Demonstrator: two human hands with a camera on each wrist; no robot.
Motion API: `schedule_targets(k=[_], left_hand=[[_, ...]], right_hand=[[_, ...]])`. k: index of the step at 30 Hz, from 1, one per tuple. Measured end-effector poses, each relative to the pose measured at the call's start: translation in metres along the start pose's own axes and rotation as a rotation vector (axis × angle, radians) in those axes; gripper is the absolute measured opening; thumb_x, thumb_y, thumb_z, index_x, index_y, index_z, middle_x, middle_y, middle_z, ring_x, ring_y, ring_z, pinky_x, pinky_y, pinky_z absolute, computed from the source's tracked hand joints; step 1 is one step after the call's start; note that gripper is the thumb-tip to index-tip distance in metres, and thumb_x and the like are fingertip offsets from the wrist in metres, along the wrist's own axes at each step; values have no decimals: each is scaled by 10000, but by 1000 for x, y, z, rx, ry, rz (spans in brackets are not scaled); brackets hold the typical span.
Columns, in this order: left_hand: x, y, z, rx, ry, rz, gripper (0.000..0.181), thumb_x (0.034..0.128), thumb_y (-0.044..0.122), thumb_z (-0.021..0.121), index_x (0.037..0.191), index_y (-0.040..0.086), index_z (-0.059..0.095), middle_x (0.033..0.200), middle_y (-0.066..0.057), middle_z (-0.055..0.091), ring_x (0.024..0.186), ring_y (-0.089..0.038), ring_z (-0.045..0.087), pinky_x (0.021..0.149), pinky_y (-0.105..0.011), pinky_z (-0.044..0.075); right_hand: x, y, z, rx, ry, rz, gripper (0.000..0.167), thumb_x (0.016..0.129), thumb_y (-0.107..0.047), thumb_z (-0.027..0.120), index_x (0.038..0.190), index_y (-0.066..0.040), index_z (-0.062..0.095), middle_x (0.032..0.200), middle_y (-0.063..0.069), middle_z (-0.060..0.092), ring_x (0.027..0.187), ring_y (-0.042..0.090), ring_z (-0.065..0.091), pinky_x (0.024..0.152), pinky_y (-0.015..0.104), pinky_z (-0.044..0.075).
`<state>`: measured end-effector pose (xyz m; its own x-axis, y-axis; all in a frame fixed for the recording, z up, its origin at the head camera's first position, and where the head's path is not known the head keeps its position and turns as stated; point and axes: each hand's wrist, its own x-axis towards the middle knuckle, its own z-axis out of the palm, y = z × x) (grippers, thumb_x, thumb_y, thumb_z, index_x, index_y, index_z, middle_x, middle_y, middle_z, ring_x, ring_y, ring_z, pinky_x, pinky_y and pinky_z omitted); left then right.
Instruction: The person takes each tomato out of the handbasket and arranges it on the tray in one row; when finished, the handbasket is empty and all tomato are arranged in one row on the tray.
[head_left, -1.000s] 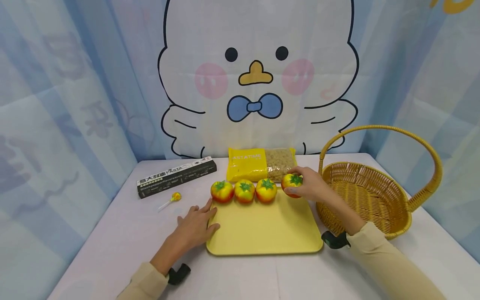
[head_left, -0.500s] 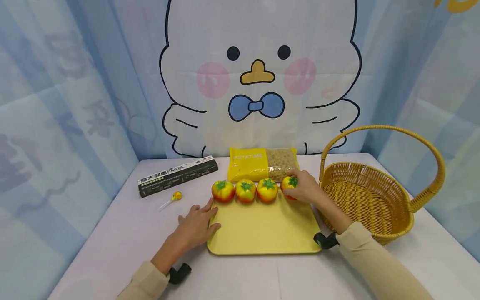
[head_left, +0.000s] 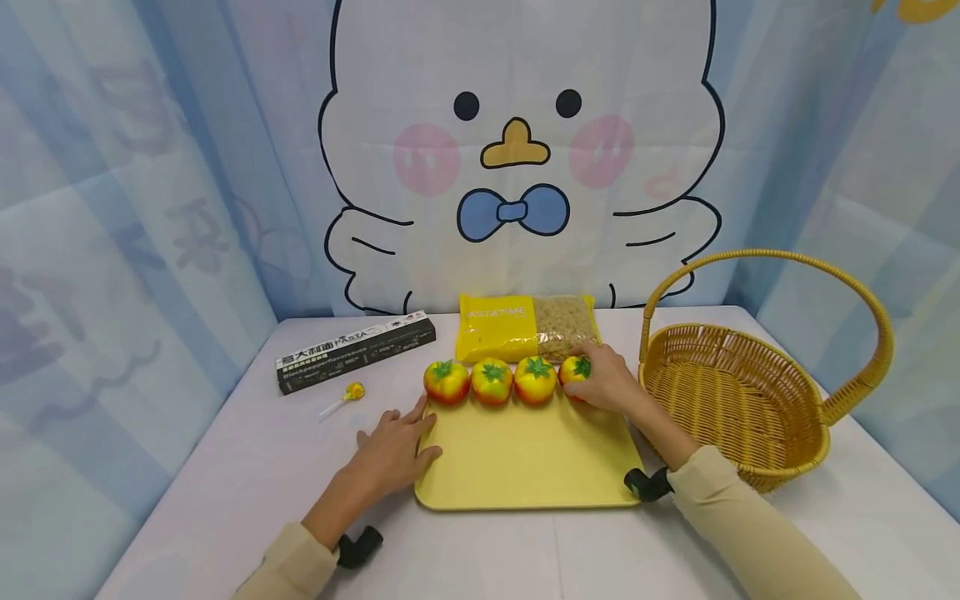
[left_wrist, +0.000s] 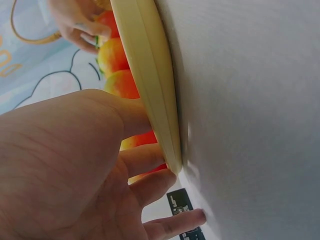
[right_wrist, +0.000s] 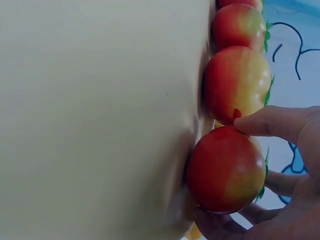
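My right hand [head_left: 609, 382] holds a red-and-yellow tomato [right_wrist: 225, 172] with a green leafy top, at the far right corner of the yellow tray [head_left: 525, 458]. In the right wrist view, thumb and fingers are around it, close against the neighbouring tomato [right_wrist: 235, 82]. Three more tomatoes stand in a row along the tray's far edge, the leftmost tomato [head_left: 446, 383] near my left hand [head_left: 392, 454]. That hand rests at the tray's left edge with its fingers spread. The left wrist view shows fingertips touching the tray rim [left_wrist: 150, 70].
A wicker basket [head_left: 720, 408] with a tall handle stands to the right of the tray. Behind the tomatoes lies a yellow pasta bag [head_left: 495, 329]. To the left are a black pasta box [head_left: 356, 354] and a lollipop [head_left: 351, 394]. A patterned curtain [head_left: 517, 250] closes off the back.
My right hand has slid the tomato left, narrowing the gap to the row. The left hand stays in place at the tray edge.
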<state>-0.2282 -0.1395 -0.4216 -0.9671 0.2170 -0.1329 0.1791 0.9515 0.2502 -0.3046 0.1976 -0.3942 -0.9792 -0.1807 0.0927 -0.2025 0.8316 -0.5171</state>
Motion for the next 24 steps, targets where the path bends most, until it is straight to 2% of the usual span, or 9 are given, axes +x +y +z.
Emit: schedule_targets(k=[13, 19, 24], left_hand=[[0, -1, 2, -29, -13, -13, 605, 1018, 418, 687, 1554, 170, 556, 1750, -45, 336, 1478, -462, 457, 1062, -888, 349], [-2, -3, 2, -41, -19, -19, 613, 1015, 412, 690, 1559, 169, 549, 1754, -50, 328, 1489, -467, 442, 1072, -888, 337], [-6, -6, -3, -69, -66, 6, 638, 1013, 427, 684, 1574, 166, 528, 1772, -56, 280, 1538, -500, 372, 1087, -905, 287]], right_hand=[[-2, 2, 5, -5, -14, -54, 650, 889, -186, 779, 1442, 72, 556, 1428, 334, 602, 1357, 529, 534, 1123, 639, 476], [0, 3, 5, -8, -21, -74, 659, 898, -200, 789, 1446, 77, 548, 1430, 336, 601, 1353, 538, 546, 1120, 647, 479], [-1, 0, 3, -21, -36, -66, 671, 912, -217, 789, 1461, 73, 533, 1449, 332, 587, 1366, 536, 535, 1112, 647, 484]])
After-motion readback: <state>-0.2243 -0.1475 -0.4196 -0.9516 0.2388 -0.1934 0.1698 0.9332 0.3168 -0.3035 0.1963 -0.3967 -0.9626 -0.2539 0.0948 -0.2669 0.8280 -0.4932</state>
